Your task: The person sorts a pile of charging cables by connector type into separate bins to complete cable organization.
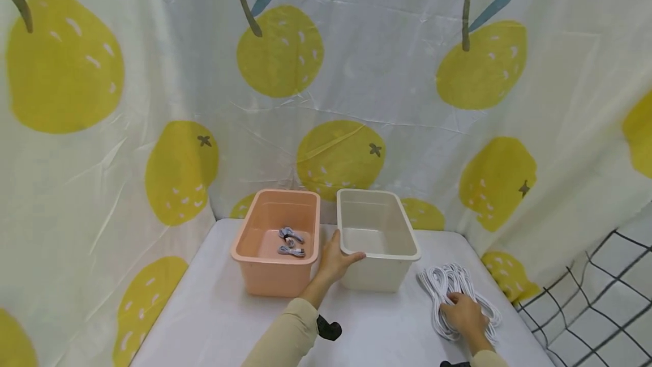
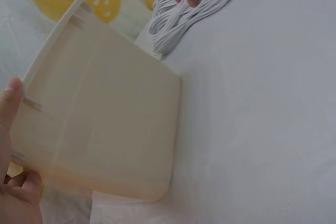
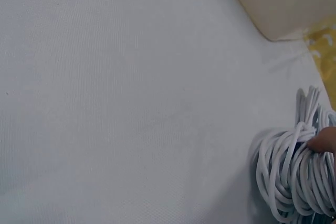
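A cream plastic bin [image 1: 378,254] stands on the white table beside a pink bin [image 1: 257,276]. My left hand [image 1: 340,255] grips the cream bin's near left corner, thumb hooked over the rim. In the left wrist view the thumb [image 2: 10,103] lies against the bin's outer wall [image 2: 110,124]. To the right lies a coiled bundle of white cable [image 1: 448,285]. My right hand [image 1: 464,313] rests on its near end with fingers curled over the strands. The right wrist view shows a fingertip [image 3: 324,140] pressing into the coils [image 3: 286,177].
Two small grey cable bundles [image 1: 290,242] lie inside the pink bin. A fruit-print curtain [image 1: 326,72] closes off the back and sides of the table [image 1: 214,321]. A black wire grid [image 1: 586,293] stands past the table's right edge.
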A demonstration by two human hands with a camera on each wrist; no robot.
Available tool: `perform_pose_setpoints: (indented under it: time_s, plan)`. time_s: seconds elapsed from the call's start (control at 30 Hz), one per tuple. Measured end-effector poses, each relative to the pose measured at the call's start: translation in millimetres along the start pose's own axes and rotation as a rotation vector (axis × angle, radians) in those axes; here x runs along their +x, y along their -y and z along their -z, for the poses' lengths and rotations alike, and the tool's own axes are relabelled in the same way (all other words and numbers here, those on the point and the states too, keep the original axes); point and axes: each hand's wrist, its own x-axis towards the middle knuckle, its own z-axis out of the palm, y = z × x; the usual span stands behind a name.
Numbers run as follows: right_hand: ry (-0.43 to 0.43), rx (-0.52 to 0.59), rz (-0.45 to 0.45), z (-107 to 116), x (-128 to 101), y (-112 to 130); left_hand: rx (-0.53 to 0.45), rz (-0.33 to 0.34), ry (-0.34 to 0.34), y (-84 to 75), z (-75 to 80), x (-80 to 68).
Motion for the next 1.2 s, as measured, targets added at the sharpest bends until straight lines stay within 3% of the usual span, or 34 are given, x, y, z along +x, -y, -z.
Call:
perform_pose_setpoints:
  time_s: [0.37, 0.7, 0.97, 1.2]
  plan:
    - [-0.078, 0.09, 0.025, 2, 6, -12, -0.009, -0.009, -0.005, -1.2, 1.7, -3.1]
    - [-0.237, 0.177, 0.019, 3, 4, -9, -0.017, 0.004, 0.001, -1.1, 2.6, -2.1]
    - [-0.244, 0.217, -0.004, 12, 2, -5, -0.029, 0.02, 0.001, -0.2, 3.4, -3.3]
    - [-0.257, 0.264, -0.019, 26, 5, -1, -0.022, -0.008, -0.004, 1.6, 1.6, -0.7]
